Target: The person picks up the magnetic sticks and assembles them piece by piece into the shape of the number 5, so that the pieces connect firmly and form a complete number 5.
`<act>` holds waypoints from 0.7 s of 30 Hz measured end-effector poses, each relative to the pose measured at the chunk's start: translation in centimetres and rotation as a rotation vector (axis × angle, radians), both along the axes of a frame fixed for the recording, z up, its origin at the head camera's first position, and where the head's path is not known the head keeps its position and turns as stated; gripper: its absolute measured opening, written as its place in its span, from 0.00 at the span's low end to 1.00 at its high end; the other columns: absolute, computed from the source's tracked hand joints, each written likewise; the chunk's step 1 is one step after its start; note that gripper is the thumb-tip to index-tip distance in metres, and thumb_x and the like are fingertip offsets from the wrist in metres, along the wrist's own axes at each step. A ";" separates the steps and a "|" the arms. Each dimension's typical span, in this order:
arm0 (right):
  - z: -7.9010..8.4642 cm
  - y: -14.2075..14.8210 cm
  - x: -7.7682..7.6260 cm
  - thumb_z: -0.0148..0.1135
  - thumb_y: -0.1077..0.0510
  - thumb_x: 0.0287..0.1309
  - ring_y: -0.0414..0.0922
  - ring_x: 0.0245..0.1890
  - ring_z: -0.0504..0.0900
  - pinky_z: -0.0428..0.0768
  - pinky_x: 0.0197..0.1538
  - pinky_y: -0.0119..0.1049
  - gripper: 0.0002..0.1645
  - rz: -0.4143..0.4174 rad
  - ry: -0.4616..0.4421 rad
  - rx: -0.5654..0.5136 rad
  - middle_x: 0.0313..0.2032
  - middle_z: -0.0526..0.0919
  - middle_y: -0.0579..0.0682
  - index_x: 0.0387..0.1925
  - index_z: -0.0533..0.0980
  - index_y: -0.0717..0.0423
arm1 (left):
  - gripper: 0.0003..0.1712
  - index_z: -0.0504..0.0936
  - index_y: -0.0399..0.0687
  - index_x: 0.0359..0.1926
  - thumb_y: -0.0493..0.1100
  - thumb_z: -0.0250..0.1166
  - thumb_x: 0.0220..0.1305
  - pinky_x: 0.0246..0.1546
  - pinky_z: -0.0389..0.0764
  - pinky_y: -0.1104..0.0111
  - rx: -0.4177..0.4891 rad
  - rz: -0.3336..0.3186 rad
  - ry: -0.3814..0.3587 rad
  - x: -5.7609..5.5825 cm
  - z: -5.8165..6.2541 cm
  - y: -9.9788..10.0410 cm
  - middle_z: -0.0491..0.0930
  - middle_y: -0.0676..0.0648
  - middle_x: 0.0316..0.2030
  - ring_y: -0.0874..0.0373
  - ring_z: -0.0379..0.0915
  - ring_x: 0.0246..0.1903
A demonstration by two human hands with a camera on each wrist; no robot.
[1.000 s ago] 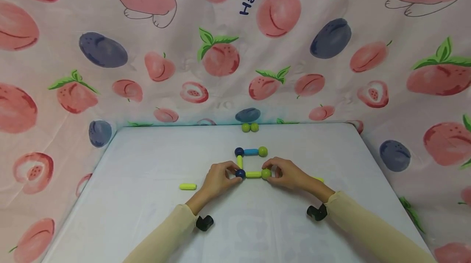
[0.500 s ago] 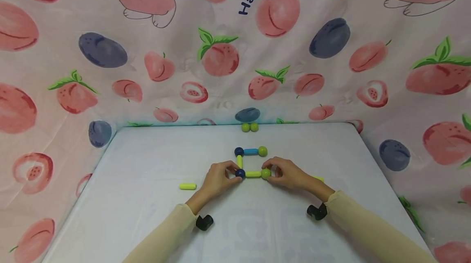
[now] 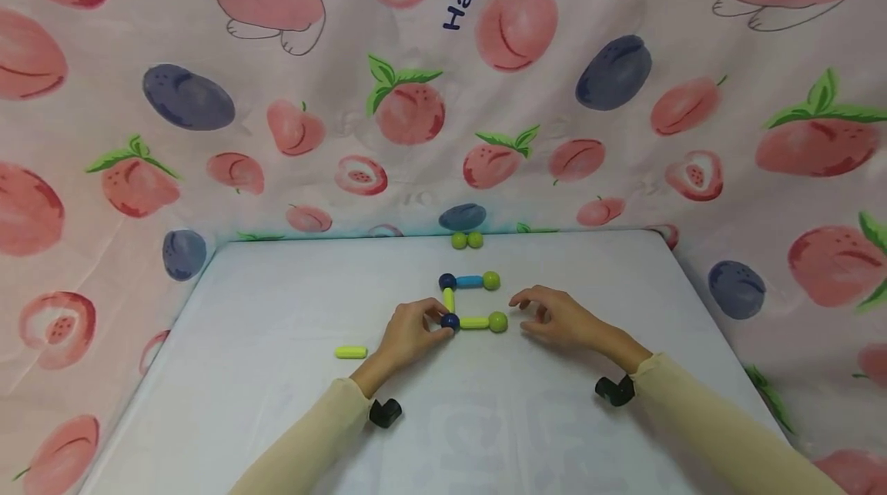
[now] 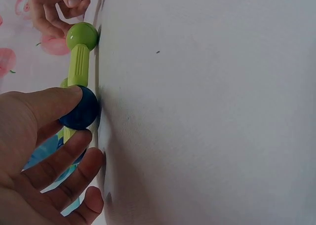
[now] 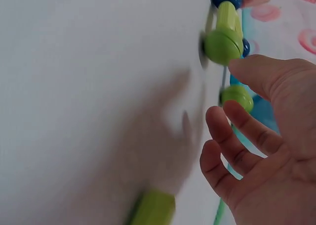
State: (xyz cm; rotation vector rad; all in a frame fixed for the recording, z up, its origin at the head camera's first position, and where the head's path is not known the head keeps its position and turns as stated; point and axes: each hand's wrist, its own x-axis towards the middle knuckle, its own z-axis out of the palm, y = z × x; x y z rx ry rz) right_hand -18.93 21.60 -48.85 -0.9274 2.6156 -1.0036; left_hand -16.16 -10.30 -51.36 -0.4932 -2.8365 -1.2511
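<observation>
A three-sided figure of balls and rods lies on the white table (image 3: 277,418). My left hand (image 3: 412,333) pinches its near dark blue ball (image 3: 450,322) between thumb and fingers, as the left wrist view also shows. From that ball a yellow-green rod (image 3: 474,322) runs right to a green ball (image 3: 498,322). Another yellow-green rod (image 3: 449,300) leads back to the far dark blue ball (image 3: 447,281), then a blue rod (image 3: 469,281) to a second green ball (image 3: 491,280). Right of the figure, my right hand (image 3: 564,318) holds nothing, fingers spread, apart from the near green ball.
Two loose green balls (image 3: 467,240) sit side by side at the table's far edge. A loose yellow-green rod (image 3: 351,352) lies left of my left hand. Another rod (image 5: 155,207) shows low in the right wrist view. A fruit-printed cloth (image 3: 409,195) hangs behind the table.
My right hand has let go of the near green ball and moved away to the right. My left hand stays on the near dark blue ball. The head view has shifted slightly.
</observation>
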 end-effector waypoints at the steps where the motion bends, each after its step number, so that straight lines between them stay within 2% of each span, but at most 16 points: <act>1: 0.2 0.3 0.0 0.72 0.64 0.61 0.44 0.37 0.78 0.81 0.43 0.41 0.25 0.003 0.010 -0.001 0.50 0.82 0.54 0.59 0.78 0.56 | 0.13 0.86 0.49 0.45 0.43 0.77 0.60 0.35 0.76 0.67 0.001 0.002 -0.003 -0.1 0.0 0.0 0.86 0.52 0.37 0.57 0.77 0.33; 9: 1.3 3.1 -0.1 0.71 0.65 0.61 0.45 0.39 0.79 0.81 0.45 0.45 0.24 -0.007 0.024 0.067 0.49 0.82 0.56 0.58 0.78 0.57 | 0.13 0.86 0.49 0.46 0.43 0.77 0.60 0.37 0.77 0.65 -0.010 0.007 -0.005 -1.4 0.1 0.0 0.86 0.51 0.38 0.57 0.77 0.34; 15: 1.8 5.0 0.1 0.73 0.64 0.60 0.51 0.44 0.79 0.79 0.49 0.47 0.25 -0.028 -0.049 0.164 0.48 0.82 0.53 0.59 0.78 0.54 | 0.13 0.86 0.48 0.44 0.42 0.77 0.59 0.37 0.77 0.63 -0.011 0.005 -0.011 -2.5 0.2 0.0 0.87 0.50 0.37 0.57 0.78 0.34; 21: 2.1 6.6 0.4 0.74 0.63 0.59 0.51 0.44 0.79 0.79 0.49 0.49 0.25 -0.007 -0.092 0.183 0.46 0.82 0.51 0.57 0.78 0.55 | 0.13 0.87 0.48 0.44 0.42 0.77 0.59 0.41 0.78 0.61 -0.005 0.000 -0.027 -3.4 0.4 0.1 0.87 0.49 0.38 0.55 0.79 0.36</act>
